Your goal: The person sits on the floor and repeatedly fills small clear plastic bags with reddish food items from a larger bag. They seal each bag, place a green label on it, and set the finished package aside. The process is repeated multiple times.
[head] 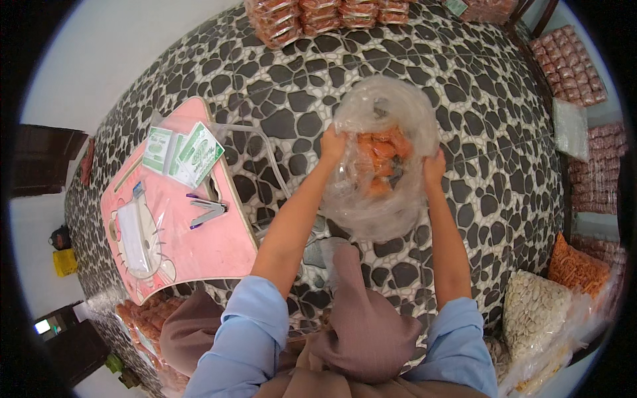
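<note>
A large clear plastic bag [380,219] stands on the patterned floor before me, its mouth spread wide. Orange pieces [383,149] lie low inside it; their exact kind is unclear through the plastic. My left hand [334,143] grips the bag's left rim, while my right hand [434,166] holds the right side. To the left is a low pink table [214,258] with a cartoon cat face. On it are green-and-white printed cards [199,154], a stapler [209,211] lying spread apart, and a white pack [133,234] in clear plastic.
Stacked packets of reddish food [323,17] stand at the far side. More packets [570,64] line the right. Bags of pale round chips [532,313] and orange sticks [580,266] sit at lower right; reddish packages [149,323] lie at lower left.
</note>
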`<action>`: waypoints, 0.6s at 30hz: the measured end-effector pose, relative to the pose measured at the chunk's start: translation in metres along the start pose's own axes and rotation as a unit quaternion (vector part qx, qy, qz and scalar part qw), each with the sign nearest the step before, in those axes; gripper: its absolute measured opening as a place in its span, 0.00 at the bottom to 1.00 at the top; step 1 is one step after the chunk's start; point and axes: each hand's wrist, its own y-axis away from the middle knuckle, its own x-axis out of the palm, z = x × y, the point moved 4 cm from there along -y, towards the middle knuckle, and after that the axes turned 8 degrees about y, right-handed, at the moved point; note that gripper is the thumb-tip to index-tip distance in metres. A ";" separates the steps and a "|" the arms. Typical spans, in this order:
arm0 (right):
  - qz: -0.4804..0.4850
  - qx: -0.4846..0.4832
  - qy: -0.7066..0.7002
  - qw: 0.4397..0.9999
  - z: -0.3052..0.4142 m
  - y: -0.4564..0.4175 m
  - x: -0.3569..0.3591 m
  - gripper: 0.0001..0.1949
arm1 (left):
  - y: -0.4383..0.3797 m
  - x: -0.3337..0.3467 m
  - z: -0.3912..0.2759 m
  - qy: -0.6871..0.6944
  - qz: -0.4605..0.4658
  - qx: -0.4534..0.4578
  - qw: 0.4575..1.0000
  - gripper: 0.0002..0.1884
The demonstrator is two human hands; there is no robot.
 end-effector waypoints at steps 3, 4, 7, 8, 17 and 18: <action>-0.019 -0.030 -0.138 0.990 0.051 -0.004 -0.030 0.22 | 0.001 -0.007 -0.017 0.196 0.009 -0.039 0.980 0.22; -0.008 -0.033 -0.220 0.975 0.070 -0.001 -0.044 0.21 | 0.006 -0.008 -0.028 0.253 0.018 -0.049 0.966 0.19; -0.012 -0.084 -0.296 0.952 0.118 0.015 -0.081 0.22 | 0.030 -0.021 -0.058 0.323 0.069 0.018 0.944 0.21; -0.015 -0.131 -0.293 0.947 0.128 0.022 -0.088 0.22 | 0.035 -0.026 -0.057 0.313 0.032 -0.022 0.949 0.21; -0.117 -0.219 0.252 0.935 0.114 0.063 -0.031 0.28 | 0.066 -0.020 -0.026 -0.355 -0.340 0.122 0.862 0.23; -0.096 -0.286 0.234 0.924 0.117 0.067 -0.024 0.27 | 0.069 -0.021 -0.029 -0.381 -0.285 0.247 0.844 0.25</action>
